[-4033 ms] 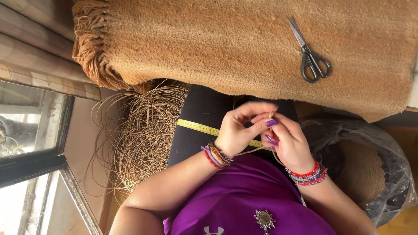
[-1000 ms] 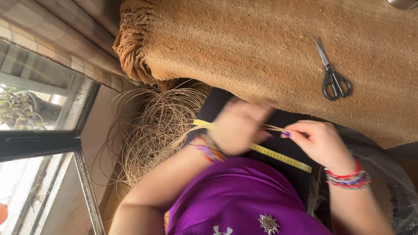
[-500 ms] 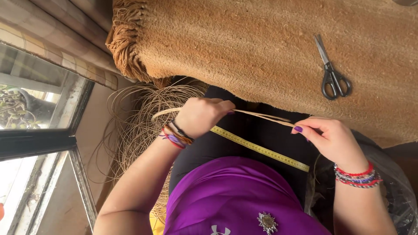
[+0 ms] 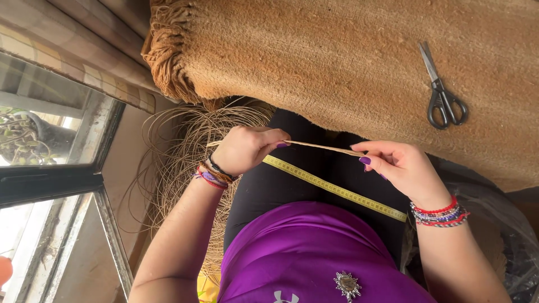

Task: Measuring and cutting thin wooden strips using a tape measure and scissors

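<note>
My left hand (image 4: pixel 244 148) and my right hand (image 4: pixel 400 167) together hold a thin pale straw strand (image 4: pixel 323 147), stretched taut between them above my lap. Each hand pinches one end of it with the fingertips. Just below the strand a yellow measuring tape (image 4: pixel 331 188) lies slantwise across my black-clad legs. Both wrists carry bead bracelets. A tangled coil of the same pale straw fibre (image 4: pixel 188 151) lies beside my left hand.
A brown woven mat (image 4: pixel 337 62) with a fringed edge spreads in front of me, with black-handled scissors (image 4: pixel 442 95) lying on it. A window frame (image 4: pixel 84 185) and curtain are at the left. A dark plastic bag (image 4: pixel 505 224) sits at my right.
My hands have moved apart from a close huddle, drawing the strand out straight between them. The view has shifted slightly.
</note>
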